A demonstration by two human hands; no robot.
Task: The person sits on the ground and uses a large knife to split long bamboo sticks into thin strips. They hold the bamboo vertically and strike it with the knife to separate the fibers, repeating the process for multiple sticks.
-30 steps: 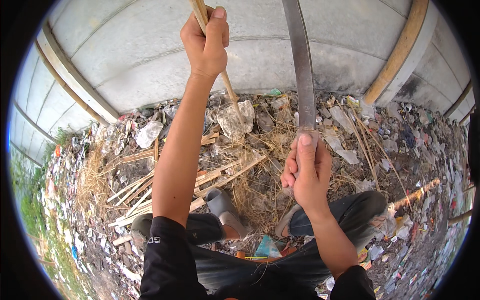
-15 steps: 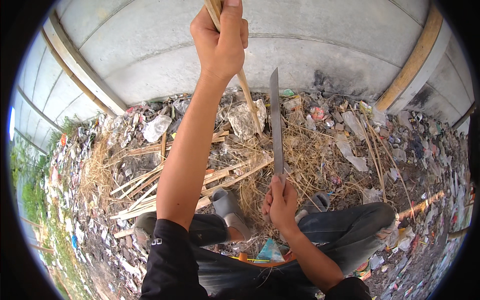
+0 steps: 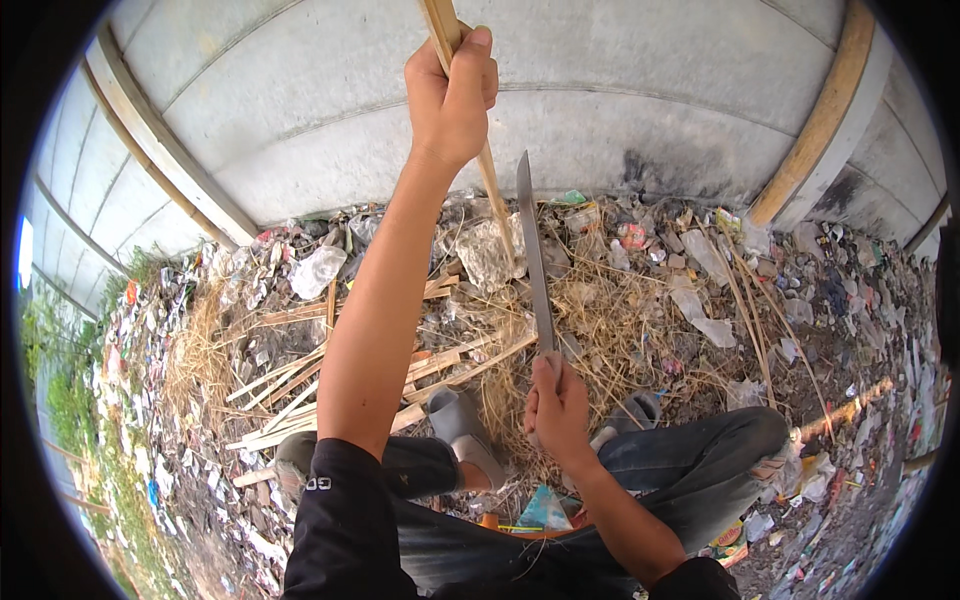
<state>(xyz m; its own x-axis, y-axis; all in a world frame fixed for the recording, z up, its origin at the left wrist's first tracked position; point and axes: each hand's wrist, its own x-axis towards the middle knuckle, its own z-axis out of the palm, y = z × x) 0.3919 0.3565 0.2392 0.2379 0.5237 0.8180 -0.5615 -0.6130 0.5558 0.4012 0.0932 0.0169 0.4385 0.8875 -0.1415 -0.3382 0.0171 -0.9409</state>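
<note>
My left hand point(image 3: 450, 100) is raised in front of the wall, wrapped round a pale bamboo strip point(image 3: 491, 190). The strip stands nearly upright, its lower end at a rough light stone point(image 3: 490, 252) on the ground and its top running out of view. Lower and to the right, my right hand point(image 3: 558, 405) grips the handle of a machete point(image 3: 535, 255). Its long grey blade points away from me and leans slightly left, near the strip's lower end; whether they touch I cannot tell. Split bamboo strips point(image 3: 450, 367) lie in a pile beside and behind my left forearm.
A grey concrete panel wall point(image 3: 640, 60) rises ahead, with a bamboo pole point(image 3: 815, 120) against its right post. Plastic scraps and dry straw point(image 3: 630, 300) cover the ground. Thin sticks point(image 3: 745, 300) lie at the right. My grey slippers point(image 3: 466, 432) are between my bent knees.
The machete's blade has tilted left, nearer to the strip. My left hand sits slightly lower and further right in view, still round the strip.
</note>
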